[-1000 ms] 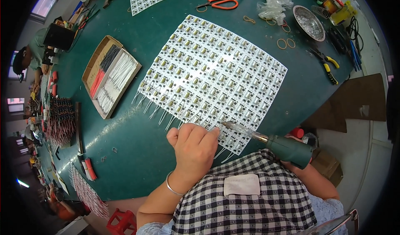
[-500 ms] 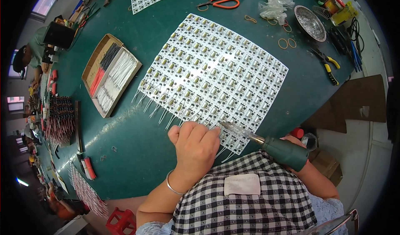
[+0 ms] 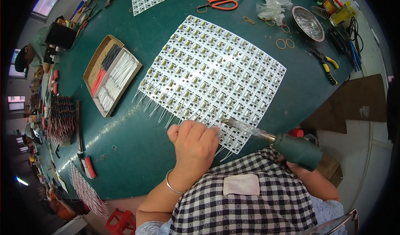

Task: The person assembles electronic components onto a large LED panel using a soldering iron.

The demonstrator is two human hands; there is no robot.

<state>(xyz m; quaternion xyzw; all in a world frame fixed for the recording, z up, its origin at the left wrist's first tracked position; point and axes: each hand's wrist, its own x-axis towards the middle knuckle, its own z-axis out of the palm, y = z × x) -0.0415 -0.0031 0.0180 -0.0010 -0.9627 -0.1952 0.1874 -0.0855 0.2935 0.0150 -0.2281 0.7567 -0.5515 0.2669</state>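
Note:
A white circuit board panel (image 3: 216, 64), set with rows of small components, lies on the green table. Thin white wires (image 3: 168, 119) stick out from its near left edge. My left hand (image 3: 193, 143) rests at that near edge with its fingers curled closed; whatever they pinch is hidden beneath them. From the right, my right hand (image 3: 296, 166) grips a soldering iron (image 3: 296, 151) by its dark green handle, which covers most of the fingers. The iron's metal tip points left, over the panel's near part, just right of my left fingers. Whether it touches the panel I cannot tell.
Left of the panel sits a cardboard box (image 3: 121, 96) of black, red and white wires. Orange-handled scissors (image 3: 223, 1), a plastic bag (image 3: 273, 4), a metal bowl (image 3: 308, 23) and yellow-handled pliers (image 3: 327, 66) lie beyond. Wire bundles (image 3: 60, 120) stand far left, near another person (image 3: 31, 54).
My right hand has drawn the soldering iron's handle to the right, and the tip has shifted slightly right and away from my left fingers. My left hand stays almost in place.

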